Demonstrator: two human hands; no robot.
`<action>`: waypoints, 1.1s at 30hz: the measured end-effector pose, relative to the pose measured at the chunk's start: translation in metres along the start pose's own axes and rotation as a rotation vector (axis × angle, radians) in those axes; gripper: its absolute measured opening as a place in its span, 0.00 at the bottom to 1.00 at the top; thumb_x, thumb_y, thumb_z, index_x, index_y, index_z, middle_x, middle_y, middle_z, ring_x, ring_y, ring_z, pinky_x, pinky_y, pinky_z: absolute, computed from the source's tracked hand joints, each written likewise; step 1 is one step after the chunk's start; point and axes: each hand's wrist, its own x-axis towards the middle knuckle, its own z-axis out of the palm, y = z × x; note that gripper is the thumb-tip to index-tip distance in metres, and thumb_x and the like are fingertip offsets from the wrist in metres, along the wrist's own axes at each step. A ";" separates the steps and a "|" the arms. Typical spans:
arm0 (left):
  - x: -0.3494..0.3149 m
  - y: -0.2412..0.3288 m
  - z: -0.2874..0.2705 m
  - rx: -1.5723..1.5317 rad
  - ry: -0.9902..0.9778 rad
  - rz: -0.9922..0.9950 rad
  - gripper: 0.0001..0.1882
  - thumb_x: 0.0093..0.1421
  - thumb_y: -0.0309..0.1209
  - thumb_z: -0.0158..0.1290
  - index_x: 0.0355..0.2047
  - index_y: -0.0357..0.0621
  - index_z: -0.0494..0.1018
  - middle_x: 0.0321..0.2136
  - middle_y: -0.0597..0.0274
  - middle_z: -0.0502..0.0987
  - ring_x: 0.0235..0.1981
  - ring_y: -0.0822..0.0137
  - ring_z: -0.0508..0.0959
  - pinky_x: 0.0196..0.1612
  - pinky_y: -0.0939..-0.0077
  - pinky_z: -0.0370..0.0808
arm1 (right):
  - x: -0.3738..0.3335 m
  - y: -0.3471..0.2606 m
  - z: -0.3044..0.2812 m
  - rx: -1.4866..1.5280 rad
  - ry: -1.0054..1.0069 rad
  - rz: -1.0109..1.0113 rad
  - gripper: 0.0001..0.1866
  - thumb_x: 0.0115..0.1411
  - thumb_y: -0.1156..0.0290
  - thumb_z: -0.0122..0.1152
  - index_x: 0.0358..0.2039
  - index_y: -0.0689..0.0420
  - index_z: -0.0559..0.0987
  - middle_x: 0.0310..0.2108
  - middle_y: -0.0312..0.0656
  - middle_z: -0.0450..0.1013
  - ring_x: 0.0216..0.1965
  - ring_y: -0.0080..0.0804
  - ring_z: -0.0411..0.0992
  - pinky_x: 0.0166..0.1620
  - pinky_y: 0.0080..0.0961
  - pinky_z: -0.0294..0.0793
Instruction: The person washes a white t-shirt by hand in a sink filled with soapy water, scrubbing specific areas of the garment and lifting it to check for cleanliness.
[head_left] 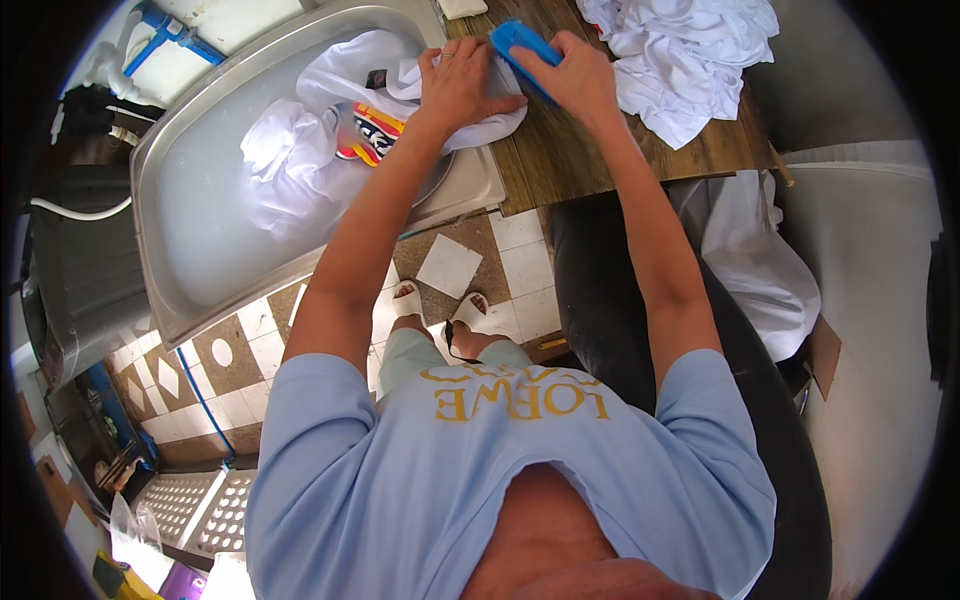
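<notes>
A wet white garment [490,128] with a dark label lies partly over the sink's right edge and partly in the cloudy water. My left hand [462,85] rests on it near the edge of the wooden counter, thumb stretched out to the right and fingers pointing away from me. Just to its right, my right hand [583,82] is closed around a blue scrubbing brush [522,48] held over the garment's edge. The brush's underside is hidden. In the water beside my left forearm shows a patch with red, yellow and navy stripes [372,134].
The metal sink [143,180] fills the left side. On the wooden counter [560,165], a heap of white cloth [690,60] lies at the far right. Below it hangs a white bag [755,260], beside a black rounded object [620,270]. Blue pipe fittings [175,35] stand behind the sink.
</notes>
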 end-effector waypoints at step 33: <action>-0.003 0.003 -0.010 0.031 -0.125 -0.051 0.62 0.36 0.57 0.65 0.66 0.45 0.46 0.55 0.54 0.65 0.59 0.55 0.65 0.56 0.34 0.57 | -0.016 0.009 0.016 -0.254 -0.235 -0.296 0.29 0.49 0.42 0.57 0.35 0.58 0.75 0.30 0.54 0.77 0.35 0.53 0.76 0.40 0.45 0.74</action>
